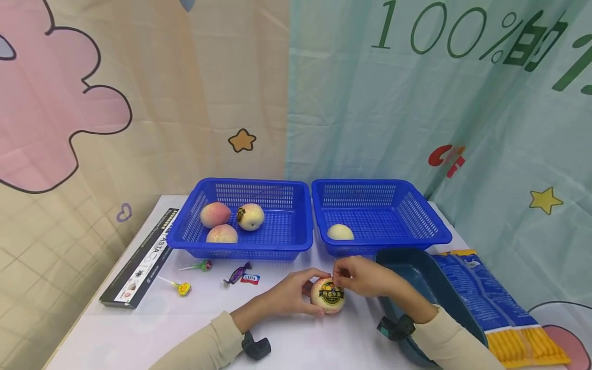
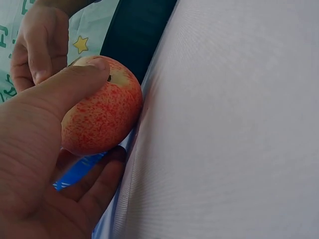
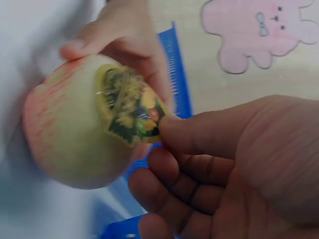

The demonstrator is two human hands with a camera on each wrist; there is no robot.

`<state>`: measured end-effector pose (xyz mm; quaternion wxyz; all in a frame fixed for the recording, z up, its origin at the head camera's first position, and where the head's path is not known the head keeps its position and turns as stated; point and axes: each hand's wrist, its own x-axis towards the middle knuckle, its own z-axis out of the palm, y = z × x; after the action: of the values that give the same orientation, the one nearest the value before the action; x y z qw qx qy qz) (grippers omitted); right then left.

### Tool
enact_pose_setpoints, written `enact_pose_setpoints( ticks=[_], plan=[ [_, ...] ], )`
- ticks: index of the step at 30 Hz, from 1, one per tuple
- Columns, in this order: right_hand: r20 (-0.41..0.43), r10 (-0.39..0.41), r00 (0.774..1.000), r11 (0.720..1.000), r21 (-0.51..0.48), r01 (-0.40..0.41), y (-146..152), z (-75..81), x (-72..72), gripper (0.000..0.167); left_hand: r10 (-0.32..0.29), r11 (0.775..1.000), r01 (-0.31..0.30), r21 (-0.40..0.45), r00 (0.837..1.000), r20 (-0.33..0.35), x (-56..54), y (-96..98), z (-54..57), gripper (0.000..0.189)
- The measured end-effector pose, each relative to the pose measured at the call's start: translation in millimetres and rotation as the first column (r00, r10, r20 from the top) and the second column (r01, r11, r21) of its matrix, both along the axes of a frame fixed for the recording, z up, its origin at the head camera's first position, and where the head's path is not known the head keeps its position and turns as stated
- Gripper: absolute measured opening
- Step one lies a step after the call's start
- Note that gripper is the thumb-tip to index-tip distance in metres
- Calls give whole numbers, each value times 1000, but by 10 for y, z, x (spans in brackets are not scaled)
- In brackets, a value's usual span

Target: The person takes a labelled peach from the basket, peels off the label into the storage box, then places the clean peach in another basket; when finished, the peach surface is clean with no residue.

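Note:
My left hand (image 1: 290,294) grips a pink-and-cream peach (image 1: 319,304) low over the front middle of the table, thumb on one side and fingers on the other. On the peach is a round black-and-gold fruit sticker (image 3: 130,105), creased across its middle. The thumb and forefinger of my right hand (image 1: 363,276) pinch the sticker's edge, and the other fingers are curled. Red speckles and the stem hollow of the peach (image 2: 102,119) show in the left wrist view.
A blue basket (image 1: 259,250) at back left holds several peaches; another blue basket (image 1: 384,245) holds one pale fruit. A dark tray (image 1: 418,267) and a blue-yellow packet (image 1: 490,303) lie right. Lollipops (image 1: 184,288), wrapped candies (image 1: 238,274) and a long black box (image 1: 139,264) lie left.

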<state>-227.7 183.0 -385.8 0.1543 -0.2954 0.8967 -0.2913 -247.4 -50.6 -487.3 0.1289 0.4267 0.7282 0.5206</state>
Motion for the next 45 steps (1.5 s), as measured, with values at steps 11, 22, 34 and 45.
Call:
enact_pose_setpoints(
  ticks=[11, 22, 34, 45],
  plan=[
    [-35, -13, 999, 998, -57, 11, 919, 434, 83, 13, 0, 1000, 0, -3, 1000, 11, 0, 19, -29, 71],
    [-161, -273, 948, 885, 344, 313, 1509, 45, -131, 19, 41, 999, -41, -23, 998, 39, 2, -14, -20, 71],
    [-392, -369, 843, 697, 484, 530, 1333, -224, -130, 13, 40, 999, -39, -23, 999, 36, -2, -15, -36, 71],
    [-455, -369, 810, 645, 502, 576, 1297, -363, -144, 12, 42, 999, -41, -33, 999, 25, 0, -26, -49, 71]
  ],
)
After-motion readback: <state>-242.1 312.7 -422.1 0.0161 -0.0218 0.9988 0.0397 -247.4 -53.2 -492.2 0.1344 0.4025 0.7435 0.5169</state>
